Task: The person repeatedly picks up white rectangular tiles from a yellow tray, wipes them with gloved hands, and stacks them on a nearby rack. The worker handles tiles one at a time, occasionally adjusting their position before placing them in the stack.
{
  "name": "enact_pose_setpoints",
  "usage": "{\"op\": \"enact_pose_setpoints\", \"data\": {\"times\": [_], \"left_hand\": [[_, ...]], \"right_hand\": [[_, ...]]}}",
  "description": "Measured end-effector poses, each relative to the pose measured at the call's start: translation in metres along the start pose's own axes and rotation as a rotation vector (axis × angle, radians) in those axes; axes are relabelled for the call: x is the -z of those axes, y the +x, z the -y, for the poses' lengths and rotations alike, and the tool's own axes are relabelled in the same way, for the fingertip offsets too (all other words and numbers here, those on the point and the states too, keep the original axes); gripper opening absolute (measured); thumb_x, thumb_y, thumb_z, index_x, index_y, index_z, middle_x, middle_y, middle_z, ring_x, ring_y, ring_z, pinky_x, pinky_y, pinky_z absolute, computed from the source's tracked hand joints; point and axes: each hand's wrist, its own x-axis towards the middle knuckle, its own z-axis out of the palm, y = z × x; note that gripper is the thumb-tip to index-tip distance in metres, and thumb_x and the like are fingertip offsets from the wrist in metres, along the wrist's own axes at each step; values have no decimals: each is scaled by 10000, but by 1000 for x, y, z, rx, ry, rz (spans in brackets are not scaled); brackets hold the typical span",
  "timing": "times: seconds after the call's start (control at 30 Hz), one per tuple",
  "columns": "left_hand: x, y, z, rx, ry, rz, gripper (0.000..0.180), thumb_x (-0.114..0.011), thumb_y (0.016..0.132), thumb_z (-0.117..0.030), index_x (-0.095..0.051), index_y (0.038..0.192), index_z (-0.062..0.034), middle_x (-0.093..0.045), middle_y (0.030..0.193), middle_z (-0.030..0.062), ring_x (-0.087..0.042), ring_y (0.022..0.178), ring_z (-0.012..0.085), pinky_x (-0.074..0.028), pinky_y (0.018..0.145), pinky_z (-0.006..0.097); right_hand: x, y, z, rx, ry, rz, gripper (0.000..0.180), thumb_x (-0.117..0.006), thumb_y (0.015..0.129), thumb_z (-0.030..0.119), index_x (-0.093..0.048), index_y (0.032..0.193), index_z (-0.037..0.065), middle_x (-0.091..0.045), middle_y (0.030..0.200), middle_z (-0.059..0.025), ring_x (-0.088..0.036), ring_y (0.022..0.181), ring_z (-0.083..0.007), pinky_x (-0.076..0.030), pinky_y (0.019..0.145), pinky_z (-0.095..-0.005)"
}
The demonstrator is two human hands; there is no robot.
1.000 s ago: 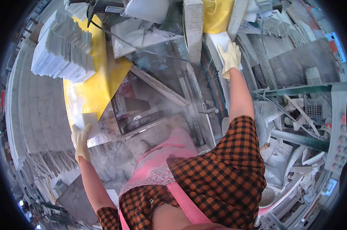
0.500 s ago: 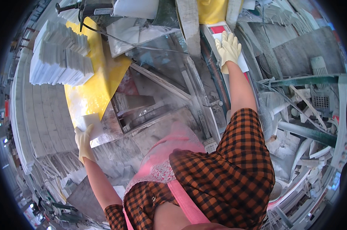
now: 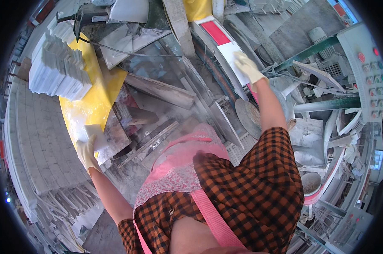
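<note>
My right hand [image 3: 247,67], in a pale cream glove, lies with its fingers stretched over a white rectangular tile [image 3: 230,55]. That tile rests on a narrow red strip [image 3: 216,33] running between metal side rails. At the left, my gloved left hand [image 3: 86,153] grips the near edge of a small white block or tile [image 3: 95,136], its thumb laid along the side. The piece sits on a wet yellow sheet [image 3: 86,108]; whether it is one tile or a few stacked cannot be made out. Farther up the sheet stands a stack of white tiles [image 3: 58,70].
A button panel [image 3: 369,78] stands at the far right beside a green pipe [image 3: 326,104]. Wooden boards [image 3: 161,89] and dusty metal parts fill the space between my hands. A large layered pile of slabs [image 3: 41,139] borders the left side, with a round disc [image 3: 247,116] near my right forearm.
My right hand and the white tile have come nearer along the red strip, baring more red beyond them. My left hand stays at its white piece. The whole view has turned somewhat.
</note>
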Motion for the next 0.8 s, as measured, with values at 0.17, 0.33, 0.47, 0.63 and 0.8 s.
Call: {"op": "enact_pose_setpoints", "data": {"times": [0.17, 0.33, 0.47, 0.63, 0.8], "left_hand": [[-1, -2, 2, -28, -74, -1, 661, -767, 761, -381, -603, 1175, 107, -689, 1089, 251, -672, 993, 329, -500, 890, 401], [0, -3, 1, -38, -90, 1, 665, -791, 762, -342, -596, 1201, 117, -684, 1117, 259, -668, 1028, 349, -501, 917, 399], [1, -4, 1, -55, -69, -3, 676, -762, 775, -375, -590, 1202, 119, -680, 1116, 264, -659, 1031, 352, -492, 913, 407], [-1, -4, 1, -51, -90, -1, 672, -744, 786, -365, -575, 1216, 123, -663, 1135, 259, -649, 1042, 344, -486, 920, 409], [1, -4, -2, 10, -132, 33, 686, -791, 767, -337, -569, 1243, 104, -667, 1159, 246, -651, 1065, 327, -482, 947, 392]], "right_hand": [[57, -79, 15, 85, -320, 149, 736, -705, 830, 147, -431, 1510, 79, -391, 1582, -159, -349, 1478, -297, -289, 1209, -421], [15, -95, 37, 52, -605, 25, 885, -702, 797, 113, -287, 1578, 80, -343, 1614, -118, -341, 1485, -266, -274, 1209, -451], [-13, -83, 22, 27, -748, -161, 742, -529, 876, 79, -286, 1577, 72, -376, 1595, -138, -357, 1480, -263, -271, 1217, -439], [-1, -78, 14, 172, -655, -254, 640, -550, 871, 90, -393, 1485, 0, -483, 1497, -172, -478, 1383, -293, -338, 1182, -436], [16, -46, 26, 248, -724, -316, 587, -603, 858, 118, -483, 1424, 23, -541, 1452, -119, -505, 1357, -241, -363, 1163, -445]]}}
